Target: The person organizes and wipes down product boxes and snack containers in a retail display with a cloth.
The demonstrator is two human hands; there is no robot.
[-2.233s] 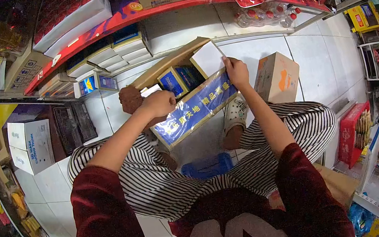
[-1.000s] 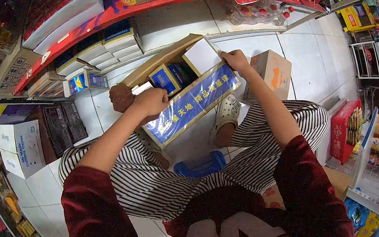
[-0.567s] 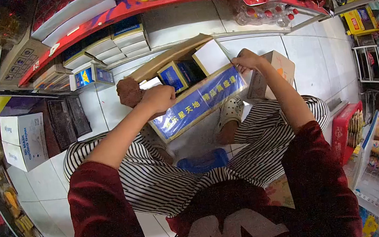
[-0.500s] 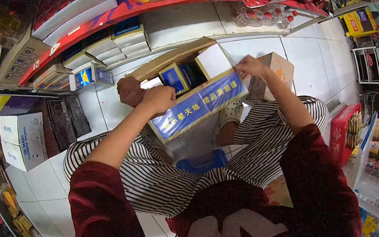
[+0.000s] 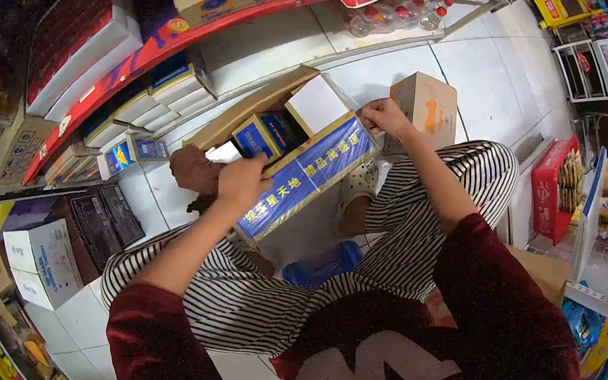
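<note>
A printed cardboard carton (image 5: 309,172) with a blue front panel and yellow lettering stands tilted between my knees, its top open. Inside it are small blue boxes (image 5: 254,141) and a white box (image 5: 318,104). My left hand (image 5: 244,183) is closed over the carton's near rim at the left, fingertips close to the blue boxes. A crumpled brown cloth (image 5: 196,170) lies against that hand at the carton's left end. At the right end, my right hand (image 5: 385,116) pinches the carton's upper corner, where shiny clear wrap shows.
A brown box (image 5: 428,106) stands on the tiles just right of the carton. Ahead runs a red-edged shelf (image 5: 166,34) with stacked boxes (image 5: 181,87) beneath it and bottles (image 5: 404,16). A white box (image 5: 42,262) stands at left; a blue stool (image 5: 322,265) is below me.
The whole view has shifted, so the shelf and carton appear further left. My left hand has moved slightly down along the carton's near rim; the right hand keeps its pinch at the corner.
</note>
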